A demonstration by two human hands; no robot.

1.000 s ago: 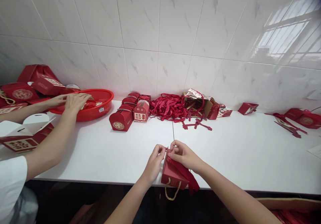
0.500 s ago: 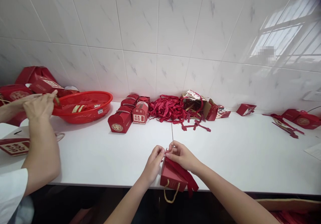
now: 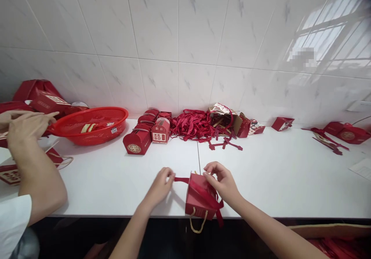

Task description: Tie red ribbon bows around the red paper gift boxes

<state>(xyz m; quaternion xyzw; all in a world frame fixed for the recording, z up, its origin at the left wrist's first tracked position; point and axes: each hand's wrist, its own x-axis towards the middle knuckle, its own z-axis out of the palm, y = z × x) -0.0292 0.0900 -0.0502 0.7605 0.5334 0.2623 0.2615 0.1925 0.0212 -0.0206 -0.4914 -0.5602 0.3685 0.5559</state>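
Note:
A small red gift bag (image 3: 193, 203) with a twisted rope handle (image 3: 197, 231) lies at the front edge of the white table. Dark red ribbon (image 3: 204, 191) runs across its top, with loose ends hanging at the right. Off to the left, my left hand (image 3: 161, 183) pinches an end of this ribbon and holds it taut. My right hand (image 3: 222, 179) is at the bag's far right corner, thumb against the top, fingers bent and slightly apart. Whether its fingertips touch the ribbon is hard to make out.
A co-worker's arm (image 3: 40, 170) reaches in at the left, beside a red plastic basket (image 3: 101, 135). Along the wall are small red boxes (image 3: 137, 141), a heap of red ribbons (image 3: 191, 125) and a tipped-over bag (image 3: 237, 123). More red boxes (image 3: 348, 133) lie far right.
My left hand has moved left from the bag, drawing a ribbon end out. My right hand has shifted slightly right, its fingers loosened. The co-worker's hands have moved left.

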